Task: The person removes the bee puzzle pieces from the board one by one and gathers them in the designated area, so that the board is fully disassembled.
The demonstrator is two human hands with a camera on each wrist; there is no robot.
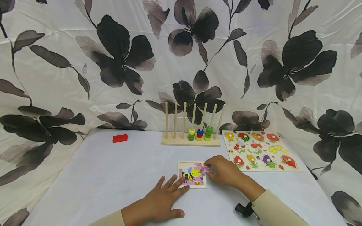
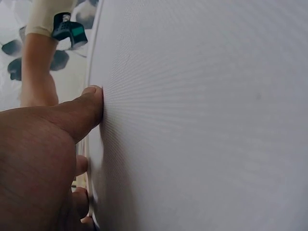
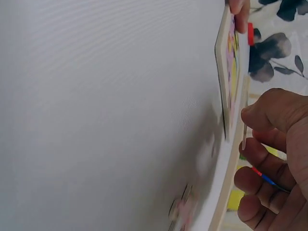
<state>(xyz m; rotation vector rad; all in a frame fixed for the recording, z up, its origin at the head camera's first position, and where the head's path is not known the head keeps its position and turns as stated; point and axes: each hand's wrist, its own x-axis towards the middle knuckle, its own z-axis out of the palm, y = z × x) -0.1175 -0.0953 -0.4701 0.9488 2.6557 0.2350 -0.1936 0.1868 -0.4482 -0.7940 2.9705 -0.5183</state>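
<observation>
A small square bee puzzle (image 1: 192, 187) in a pale wooden frame lies on the table; its frame (image 3: 220, 62) also shows in the right wrist view. The left hand (image 1: 162, 201) is spread flat, fingertips on the puzzle's lower left side; in the left wrist view the left hand (image 2: 38, 159) has its thumb against the cloth. At the puzzle's right edge, the right hand (image 1: 226, 172) pinches a pink piece (image 1: 206, 169). In the right wrist view the right hand (image 3: 284, 144) holds this thin piece (image 3: 245, 130) edge-on between thumb and index finger. Another pinkish piece (image 3: 183, 211) lies on the cloth.
Behind the puzzle stands a wooden peg rack (image 1: 190, 143) with coloured rings on three pegs. A fruit puzzle board (image 1: 263, 153) lies at the back right, a red block (image 1: 120, 138) at the back left. A black object (image 1: 244, 210) is near the right forearm.
</observation>
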